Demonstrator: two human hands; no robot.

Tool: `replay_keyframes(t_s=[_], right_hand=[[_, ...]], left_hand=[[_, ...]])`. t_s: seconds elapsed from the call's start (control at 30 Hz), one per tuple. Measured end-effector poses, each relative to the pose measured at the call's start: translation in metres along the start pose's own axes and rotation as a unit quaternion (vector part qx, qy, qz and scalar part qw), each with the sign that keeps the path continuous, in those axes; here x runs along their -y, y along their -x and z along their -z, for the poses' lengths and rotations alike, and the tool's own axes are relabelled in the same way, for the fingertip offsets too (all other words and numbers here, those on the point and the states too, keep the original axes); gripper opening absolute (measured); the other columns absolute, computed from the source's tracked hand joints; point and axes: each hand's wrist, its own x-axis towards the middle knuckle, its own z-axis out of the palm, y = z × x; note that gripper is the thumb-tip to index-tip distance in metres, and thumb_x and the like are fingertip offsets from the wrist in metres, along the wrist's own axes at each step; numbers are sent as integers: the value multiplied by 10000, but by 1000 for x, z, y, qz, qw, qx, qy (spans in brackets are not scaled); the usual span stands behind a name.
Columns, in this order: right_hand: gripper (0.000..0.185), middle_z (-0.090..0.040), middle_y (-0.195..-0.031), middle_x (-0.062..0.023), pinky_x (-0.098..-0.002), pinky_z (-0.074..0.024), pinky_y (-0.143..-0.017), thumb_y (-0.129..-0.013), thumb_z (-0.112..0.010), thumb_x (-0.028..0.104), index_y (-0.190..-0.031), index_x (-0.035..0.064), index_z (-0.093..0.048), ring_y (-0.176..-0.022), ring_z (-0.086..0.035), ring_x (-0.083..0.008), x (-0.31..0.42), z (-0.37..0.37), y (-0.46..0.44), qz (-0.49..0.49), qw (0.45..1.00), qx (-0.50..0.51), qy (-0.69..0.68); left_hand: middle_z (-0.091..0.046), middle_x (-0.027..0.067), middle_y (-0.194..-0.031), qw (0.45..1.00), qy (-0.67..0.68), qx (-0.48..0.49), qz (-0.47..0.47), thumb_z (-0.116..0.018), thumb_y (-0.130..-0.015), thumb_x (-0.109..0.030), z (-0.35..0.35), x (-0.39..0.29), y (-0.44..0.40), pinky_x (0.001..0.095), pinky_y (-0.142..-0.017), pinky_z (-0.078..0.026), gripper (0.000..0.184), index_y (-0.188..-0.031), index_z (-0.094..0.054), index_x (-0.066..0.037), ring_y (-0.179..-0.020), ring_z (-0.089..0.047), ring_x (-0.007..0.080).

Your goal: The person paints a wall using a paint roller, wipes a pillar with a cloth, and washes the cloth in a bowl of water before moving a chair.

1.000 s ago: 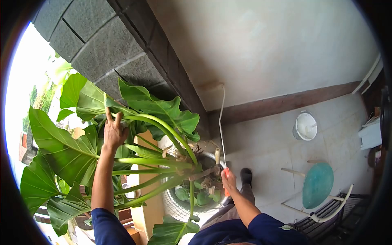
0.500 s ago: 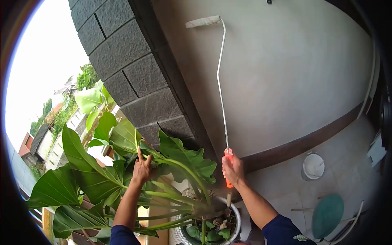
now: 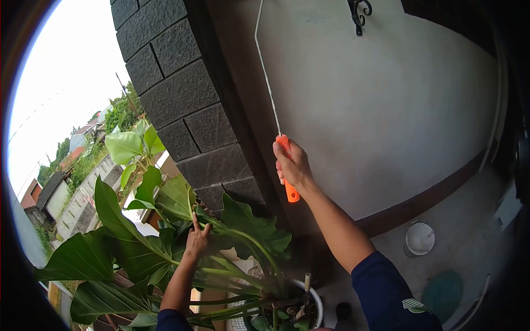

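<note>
Landmark: the dark stone pillar [image 3: 182, 94]. Right of it, the right hand [image 3: 293, 165] has its fingers wrapped round an orange handle [image 3: 292, 194], whose butt end sticks out below the fist. A long, bent white rod [image 3: 265, 71] runs up from it, just beside the pillar's right side and in front of the pale wall [image 3: 386, 127]; its far end is out of view. Left hand [image 3: 196, 241] is below the pillar, at a green stalk [image 3: 251, 238] among big leaves [image 3: 256, 226]. Its index finger reaches upward, next finger or thumb a little apart. Can't tell if they pinch the stalk or just lean on it.

Step in hand, my read: tool held up by the wall while the other hand steadies or holds back the plant. Next move calls for a firm grip on the handle, the rod kept off the pillar's edge, and the left hand keeping leaves clear without snapping stalks.

Rest: white pot rim [image 3: 319, 309] below and right of the pillar, under the plant. White bucket [image 3: 408, 249] on the floor, well to the pillar's right; green seat [image 3: 441, 292] lower still. Black metal bracket [image 3: 360, 14] on the wall, right of the pillar's top.
</note>
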Motion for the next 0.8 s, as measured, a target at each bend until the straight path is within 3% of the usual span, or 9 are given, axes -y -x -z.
replay_keyframes(t_s=[0.13, 0.33, 0.6, 0.8], right_hand=[[350, -475, -609, -10, -260, -419, -361, -960, -551, 432, -898, 91, -497, -413, -462, -89, 11, -8, -10, -25, 999, -11, 40], [336, -468, -594, 1, -258, -414, -355, -960, -554, 421, -918, 92, -504, -408, -458, -86, -20, -1, 5, -41, 994, -42, 88], [327, -456, -585, 9, -251, -405, -350, -956, -562, 421, -1013, 103, -518, -411, -456, -81, -96, 15, 29, 43, 986, -71, 145], [336, -453, -580, 15, -244, -396, -351, -951, -565, 427, -1051, 110, -523, -413, -456, -77, -130, 25, 61, 37, 989, -66, 130]], left_hand=[[-28, 425, -1480, 1000, -14, -17, -15, -623, -757, -185, 5, -4, 2, 469, -777, -503, 412, -1159, -536, -160, -741, -613, 464], [-42, 394, -1500, 1000, -7, 2, 9, -603, -770, -187, 7, -6, 0, 473, -797, -507, 441, -1206, -539, -179, -788, -608, 458], [-43, 404, -1493, 1000, -15, -7, -8, -631, -752, -215, 3, -2, -1, 468, -787, -508, 462, -1202, -535, -178, -762, -608, 453], [-35, 433, -1472, 1000, 1, -6, -4, -668, -728, -264, 5, -5, -2, 481, -768, -508, 467, -1161, -522, -168, -737, -607, 468]])
